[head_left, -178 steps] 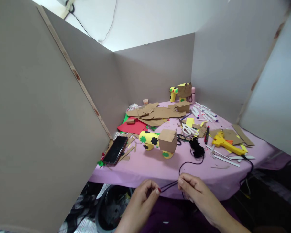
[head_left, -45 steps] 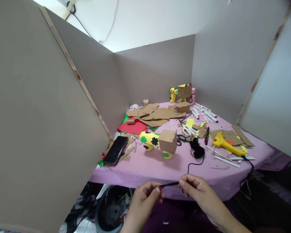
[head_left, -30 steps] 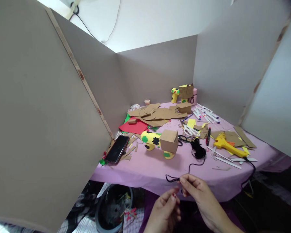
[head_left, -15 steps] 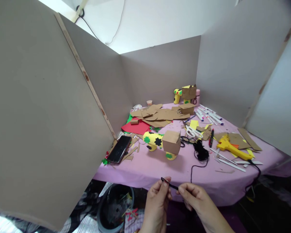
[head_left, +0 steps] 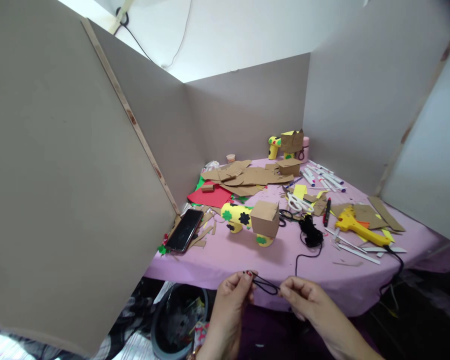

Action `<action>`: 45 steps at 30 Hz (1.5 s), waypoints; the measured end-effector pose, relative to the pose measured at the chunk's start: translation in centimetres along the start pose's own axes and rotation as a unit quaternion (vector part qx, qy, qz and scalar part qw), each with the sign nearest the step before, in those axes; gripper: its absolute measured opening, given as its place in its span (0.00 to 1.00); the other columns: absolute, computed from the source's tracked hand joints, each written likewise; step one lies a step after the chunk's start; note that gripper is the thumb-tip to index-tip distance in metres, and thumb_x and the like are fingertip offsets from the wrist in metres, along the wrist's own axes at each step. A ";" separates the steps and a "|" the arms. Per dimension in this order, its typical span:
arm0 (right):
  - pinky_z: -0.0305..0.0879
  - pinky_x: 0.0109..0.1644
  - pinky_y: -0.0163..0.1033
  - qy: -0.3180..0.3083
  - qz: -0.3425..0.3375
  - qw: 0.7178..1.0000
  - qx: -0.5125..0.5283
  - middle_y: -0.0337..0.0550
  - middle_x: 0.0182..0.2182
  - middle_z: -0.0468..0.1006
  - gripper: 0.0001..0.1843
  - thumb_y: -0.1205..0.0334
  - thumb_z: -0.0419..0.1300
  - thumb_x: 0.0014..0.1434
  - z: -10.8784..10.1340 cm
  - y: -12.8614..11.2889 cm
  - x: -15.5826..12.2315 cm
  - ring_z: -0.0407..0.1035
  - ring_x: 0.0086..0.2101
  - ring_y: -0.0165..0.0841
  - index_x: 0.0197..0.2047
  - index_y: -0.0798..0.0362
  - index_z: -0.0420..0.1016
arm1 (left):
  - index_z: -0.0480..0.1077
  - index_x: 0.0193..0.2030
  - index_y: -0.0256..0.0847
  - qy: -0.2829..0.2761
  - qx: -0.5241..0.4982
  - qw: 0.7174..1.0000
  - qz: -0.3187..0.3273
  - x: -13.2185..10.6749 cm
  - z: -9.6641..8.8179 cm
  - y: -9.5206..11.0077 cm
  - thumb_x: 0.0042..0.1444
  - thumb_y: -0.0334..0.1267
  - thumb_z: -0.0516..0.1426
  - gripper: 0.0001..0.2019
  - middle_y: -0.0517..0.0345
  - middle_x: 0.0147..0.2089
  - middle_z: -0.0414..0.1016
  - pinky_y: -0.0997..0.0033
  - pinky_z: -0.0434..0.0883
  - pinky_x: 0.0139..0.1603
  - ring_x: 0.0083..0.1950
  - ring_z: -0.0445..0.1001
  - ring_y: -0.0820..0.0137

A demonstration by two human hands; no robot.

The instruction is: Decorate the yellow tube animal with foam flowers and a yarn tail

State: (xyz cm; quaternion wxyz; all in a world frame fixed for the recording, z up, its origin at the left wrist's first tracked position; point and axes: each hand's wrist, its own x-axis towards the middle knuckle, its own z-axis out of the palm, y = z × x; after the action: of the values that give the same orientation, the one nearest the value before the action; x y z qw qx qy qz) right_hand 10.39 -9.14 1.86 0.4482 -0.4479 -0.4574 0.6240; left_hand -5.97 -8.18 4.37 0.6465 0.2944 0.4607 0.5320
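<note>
My left hand [head_left: 230, 300] and my right hand [head_left: 303, 298] are both below the table's near edge, each pinching one end of a folded length of black string [head_left: 265, 285]. The string runs up onto the pink tablecloth [head_left: 243, 257] to a black string bundle [head_left: 310, 231]. Just beyond my hands stands a yellow tube animal with a brown cardboard box head [head_left: 252, 220].
A phone [head_left: 184, 230] lies at the table's left edge. Scissors [head_left: 298, 203], a yellow glue gun [head_left: 356, 225], markers [head_left: 322, 176], cardboard scraps [head_left: 247, 176] and red paper [head_left: 212, 196] cover the table. Grey boards wall it in. A bin [head_left: 176, 320] stands below.
My left hand let go of the string about a second ago, then took it again. The folded string now forms a small loop between my hands. The view shifted slightly left.
</note>
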 end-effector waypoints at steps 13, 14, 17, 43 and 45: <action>0.46 0.23 0.33 0.107 -0.064 0.992 0.017 0.30 0.17 0.57 0.20 0.44 0.64 0.47 -2.3 -1.6 1.4 0.49 0.20 0.26 0.24 0.53 0.67 | 0.76 0.24 0.33 -0.144 0.042 0.970 -0.190 -1.0 -0.1 -0.1 0.38 0.43 0.68 0.14 0.63 0.17 0.66 0.79 0.54 0.21 0.17 0.59 0.82; 0.47 0.24 0.33 0.110 -0.067 0.992 0.015 0.30 0.17 0.57 0.20 0.45 0.64 0.47 -2.4 -1.6 1.4 0.50 0.20 0.26 0.23 0.53 0.67 | 0.76 0.24 0.32 -0.159 0.050 0.966 -0.199 -0.9 -0.1 -0.2 0.38 0.44 0.68 0.14 0.63 0.17 0.66 0.79 0.53 0.20 0.17 0.58 0.82; 0.48 0.25 0.33 0.119 -0.080 0.990 0.005 0.31 0.16 0.58 0.19 0.45 0.63 0.49 -2.6 -1.4 1.5 0.51 0.20 0.27 0.24 0.54 0.67 | 0.76 0.22 0.33 -0.201 0.079 0.954 -0.208 -0.8 -0.1 -0.3 0.37 0.46 0.67 0.16 0.62 0.15 0.66 0.78 0.53 0.19 0.15 0.58 0.81; 0.48 0.25 0.33 0.135 -0.085 0.987 0.021 0.30 0.16 0.57 0.18 0.46 0.62 0.50 -1.8 -1.6 1.8 0.51 0.20 0.27 0.25 0.54 0.68 | 0.77 0.26 0.37 -0.123 -0.012 0.987 -0.107 -1.0 0.2 -0.1 0.39 0.44 0.68 0.12 0.60 0.24 0.71 0.78 0.60 0.28 0.23 0.64 0.79; 0.48 0.26 0.33 0.110 -0.070 0.991 0.008 0.31 0.17 0.58 0.18 0.46 0.62 0.50 -1.5 -1.5 1.0 0.51 0.21 0.26 0.25 0.54 0.68 | 0.77 0.26 0.38 -0.090 -0.049 0.994 -0.047 -0.9 0.5 0.2 0.40 0.42 0.67 0.11 0.55 0.37 0.75 0.77 0.63 0.34 0.34 0.68 0.75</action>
State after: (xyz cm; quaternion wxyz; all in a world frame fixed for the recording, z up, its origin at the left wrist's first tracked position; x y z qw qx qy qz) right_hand 11.84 -7.67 2.87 0.5419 -0.4773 -0.4302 0.5417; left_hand -5.60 -8.94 5.03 0.7233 0.2872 0.3872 0.4944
